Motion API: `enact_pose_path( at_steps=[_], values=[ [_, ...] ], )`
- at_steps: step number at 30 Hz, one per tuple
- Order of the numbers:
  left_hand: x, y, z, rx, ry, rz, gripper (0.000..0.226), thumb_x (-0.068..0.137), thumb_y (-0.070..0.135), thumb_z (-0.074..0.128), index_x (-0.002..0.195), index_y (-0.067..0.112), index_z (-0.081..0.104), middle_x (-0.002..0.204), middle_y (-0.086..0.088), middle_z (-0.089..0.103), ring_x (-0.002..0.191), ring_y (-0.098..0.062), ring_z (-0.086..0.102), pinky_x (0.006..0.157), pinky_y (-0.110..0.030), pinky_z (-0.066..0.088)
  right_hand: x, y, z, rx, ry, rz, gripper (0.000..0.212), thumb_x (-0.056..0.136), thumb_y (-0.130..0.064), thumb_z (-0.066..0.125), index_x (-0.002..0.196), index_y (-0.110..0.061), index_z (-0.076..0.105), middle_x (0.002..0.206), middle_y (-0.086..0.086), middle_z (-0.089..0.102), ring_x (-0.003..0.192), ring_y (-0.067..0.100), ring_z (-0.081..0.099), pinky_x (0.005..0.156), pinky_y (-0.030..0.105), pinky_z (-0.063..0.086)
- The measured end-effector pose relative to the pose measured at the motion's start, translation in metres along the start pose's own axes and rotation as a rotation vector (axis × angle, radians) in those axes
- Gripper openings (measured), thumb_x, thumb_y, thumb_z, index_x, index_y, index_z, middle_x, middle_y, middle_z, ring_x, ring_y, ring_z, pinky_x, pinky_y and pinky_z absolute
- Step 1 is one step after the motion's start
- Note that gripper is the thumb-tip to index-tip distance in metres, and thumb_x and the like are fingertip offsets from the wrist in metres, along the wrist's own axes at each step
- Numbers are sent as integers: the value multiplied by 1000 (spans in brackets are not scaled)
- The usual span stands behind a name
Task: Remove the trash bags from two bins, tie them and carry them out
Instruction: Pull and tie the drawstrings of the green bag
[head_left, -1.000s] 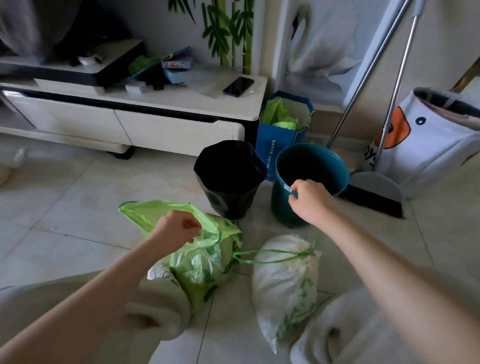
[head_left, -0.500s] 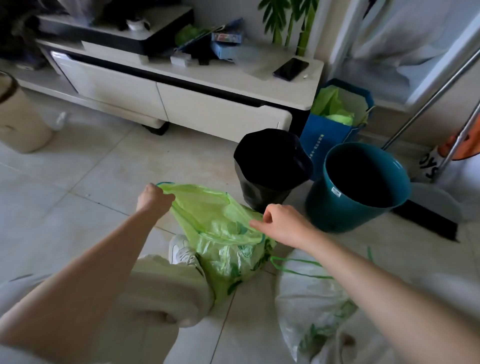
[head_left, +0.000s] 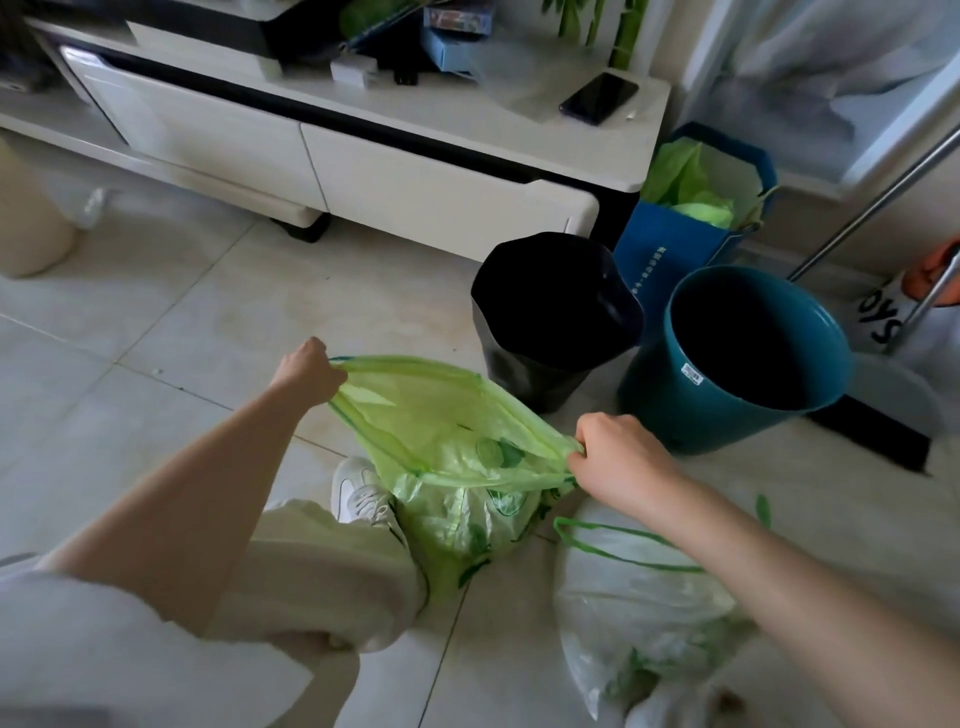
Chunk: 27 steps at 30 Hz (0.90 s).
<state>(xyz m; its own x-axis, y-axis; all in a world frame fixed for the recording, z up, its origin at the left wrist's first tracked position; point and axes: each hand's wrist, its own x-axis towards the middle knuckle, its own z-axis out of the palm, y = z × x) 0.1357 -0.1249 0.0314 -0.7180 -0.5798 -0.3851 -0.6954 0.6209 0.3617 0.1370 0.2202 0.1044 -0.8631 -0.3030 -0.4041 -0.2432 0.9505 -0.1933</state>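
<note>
Now the left hand (head_left: 306, 371) is closed tight on the far-left edge of the green trash bag (head_left: 457, 467), pinching its rim. Between the two grips the bag's mouth is pulled wide, its body sagging to the floor tiles against a white shoe (head_left: 361, 493). At the opposite edge, the right hand (head_left: 618, 462) is fisted on the rim. Just below that hand lies a second, white bag (head_left: 639, 613); beyond it stand the black bin (head_left: 550, 322) and the teal bin (head_left: 737, 364).
</note>
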Motion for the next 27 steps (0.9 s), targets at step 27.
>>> enact_pose_path(
  at_steps=[27],
  values=[
    [-162, 82, -74, -555, -39, 270, 12, 84, 6, 67, 73, 9, 69, 70, -11, 71, 68, -19, 65, 70, -33, 56, -39, 32, -76, 507, 313, -89, 9, 88, -12, 59, 79, -16, 61, 73, -3, 71, 66, 11, 69, 70, 31, 58]
  ],
)
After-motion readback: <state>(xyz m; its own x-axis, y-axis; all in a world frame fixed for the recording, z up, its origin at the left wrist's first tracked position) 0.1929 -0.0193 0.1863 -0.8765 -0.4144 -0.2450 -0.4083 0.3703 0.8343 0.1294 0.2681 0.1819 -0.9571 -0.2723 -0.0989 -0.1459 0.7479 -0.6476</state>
